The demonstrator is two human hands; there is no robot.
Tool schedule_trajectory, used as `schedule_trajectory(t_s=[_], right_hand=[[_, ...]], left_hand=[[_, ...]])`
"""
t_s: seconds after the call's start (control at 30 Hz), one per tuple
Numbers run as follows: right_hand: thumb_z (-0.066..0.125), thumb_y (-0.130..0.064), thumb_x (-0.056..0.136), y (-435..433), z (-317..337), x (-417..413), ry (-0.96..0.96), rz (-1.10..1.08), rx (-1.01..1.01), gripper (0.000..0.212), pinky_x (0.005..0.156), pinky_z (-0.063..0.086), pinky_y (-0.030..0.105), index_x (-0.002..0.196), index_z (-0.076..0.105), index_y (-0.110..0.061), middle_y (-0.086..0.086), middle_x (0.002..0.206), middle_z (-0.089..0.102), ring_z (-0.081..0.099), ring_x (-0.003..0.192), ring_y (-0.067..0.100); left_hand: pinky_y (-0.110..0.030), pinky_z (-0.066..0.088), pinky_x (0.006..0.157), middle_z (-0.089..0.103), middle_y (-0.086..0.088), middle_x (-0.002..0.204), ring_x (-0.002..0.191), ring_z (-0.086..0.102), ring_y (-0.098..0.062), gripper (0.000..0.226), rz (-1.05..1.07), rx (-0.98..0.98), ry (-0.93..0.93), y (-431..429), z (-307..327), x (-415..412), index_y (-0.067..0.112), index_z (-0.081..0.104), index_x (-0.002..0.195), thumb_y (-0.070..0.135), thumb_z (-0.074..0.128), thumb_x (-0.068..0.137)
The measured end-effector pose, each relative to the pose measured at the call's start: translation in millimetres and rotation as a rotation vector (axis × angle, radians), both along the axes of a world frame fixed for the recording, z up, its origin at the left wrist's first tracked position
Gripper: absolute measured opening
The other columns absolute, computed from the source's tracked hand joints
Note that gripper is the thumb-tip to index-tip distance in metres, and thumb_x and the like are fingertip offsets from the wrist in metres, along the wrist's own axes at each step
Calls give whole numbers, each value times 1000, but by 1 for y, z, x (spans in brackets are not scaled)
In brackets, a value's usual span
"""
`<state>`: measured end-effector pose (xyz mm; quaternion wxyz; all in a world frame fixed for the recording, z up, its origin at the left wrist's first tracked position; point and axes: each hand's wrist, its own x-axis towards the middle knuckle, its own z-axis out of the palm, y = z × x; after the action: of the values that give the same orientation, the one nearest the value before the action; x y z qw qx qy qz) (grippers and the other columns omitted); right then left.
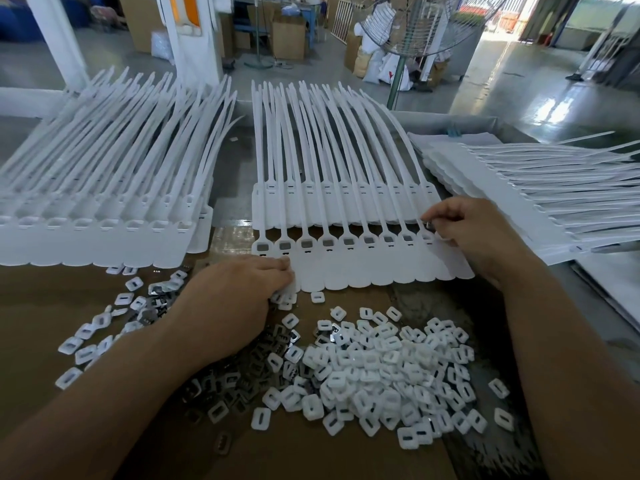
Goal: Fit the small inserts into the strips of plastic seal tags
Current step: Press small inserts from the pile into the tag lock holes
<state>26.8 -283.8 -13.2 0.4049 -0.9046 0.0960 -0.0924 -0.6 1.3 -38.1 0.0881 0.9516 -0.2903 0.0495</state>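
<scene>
L hand point(242, 292) lies flat on tag strip's point(363, 268) near-left corner, mid-table. R hand point(474, 233) pinches a metal insert point(430, 226) at the strip's rightmost head; loose inserts point(381, 368) piled just in front.

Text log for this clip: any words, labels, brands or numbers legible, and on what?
No text is readable in this frame.
Strip of seal tags: flags blank, no print.
White inserts: no markings visible.
Metal insert pinched by the right hand: too small to tell.
White sack in the background: red mark, too blurred to read.
Cardboard boxes: no legible print.
</scene>
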Motion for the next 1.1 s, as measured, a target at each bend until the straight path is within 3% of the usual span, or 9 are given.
schedule_trajectory(t_s=[0.1, 0.2, 0.33, 0.47, 0.6, 0.7, 0.83, 0.93, 1.1], right_hand=[[54, 0, 88, 1, -1, 2, 71, 28, -53, 22, 74, 38, 24, 81, 66, -17, -8, 75, 59, 49, 70, 4], [54, 2, 88, 1, -2, 3, 100, 41, -73, 19, 67, 38, 18, 85, 67, -13, -6, 75, 60, 50, 70, 4], [56, 2, 87, 1, -4, 2, 119, 43, -96, 20, 69, 39, 17, 83, 67, -14, -1, 81, 63, 53, 72, 4], [59, 0, 85, 2, -4, 3, 124, 39, -128, 20, 69, 39, 17, 79, 67, -18, -7, 76, 63, 54, 72, 2], [65, -4, 82, 3, -6, 5, 109, 0, -116, 22, 83, 43, 29, 72, 62, -24, -9, 74, 60, 57, 84, 14], [64, -5, 83, 2, -6, 4, 95, -13, -89, 21, 84, 43, 29, 73, 62, -23, -6, 78, 62, 57, 86, 15], [59, -7, 86, 3, -2, 4, 51, -28, -70, 16, 81, 42, 28, 79, 65, -20, 0, 89, 65, 56, 84, 12], [60, -8, 86, 6, 4, 4, -2, -14, -75, 16, 77, 40, 23, 81, 64, -22, -8, 80, 63, 56, 75, 1], [65, -7, 82, 22, 12, -5, -74, 147, -60, 24, 54, 38, 6, 74, 62, -29, -13, 70, 63, 57, 63, -2]], left_hand=[[-18, 25, 104, 33, 21, 142, 129, 32, 1, 58, -2, -2, -3, 2, -2, -1, 33, 39, 135, 4, 39, 84], [-18, 24, 105, 32, 21, 142, 129, 32, 1, 59, -3, 7, 3, 3, -1, -2, 33, 38, 135, 5, 39, 83], [-19, 22, 106, 30, 21, 143, 130, 29, 0, 60, 4, 17, 11, 3, -2, -1, 34, 36, 136, 5, 39, 84], [-18, 21, 106, 32, 20, 143, 130, 30, 0, 59, -1, 21, 7, 4, -1, 0, 32, 38, 135, 4, 40, 84], [-19, 23, 106, 32, 20, 143, 130, 31, 0, 59, -2, 23, 6, 3, 0, 0, 33, 38, 135, 5, 41, 84], [-19, 24, 106, 33, 20, 142, 129, 32, 0, 59, -2, 19, 12, 5, 0, -1, 33, 39, 135, 5, 41, 83], [-22, 27, 106, 33, 20, 142, 129, 33, -1, 60, 9, 19, 20, 5, 1, -1, 33, 39, 135, 3, 40, 82], [-24, 26, 107, 32, 21, 143, 129, 33, -2, 60, 18, 27, 27, 3, 1, 1, 33, 37, 136, 3, 39, 83], [-26, 27, 110, 28, 22, 144, 131, 30, -2, 60, 17, 44, 37, 1, 1, 2, 34, 33, 137, 5, 37, 84]])
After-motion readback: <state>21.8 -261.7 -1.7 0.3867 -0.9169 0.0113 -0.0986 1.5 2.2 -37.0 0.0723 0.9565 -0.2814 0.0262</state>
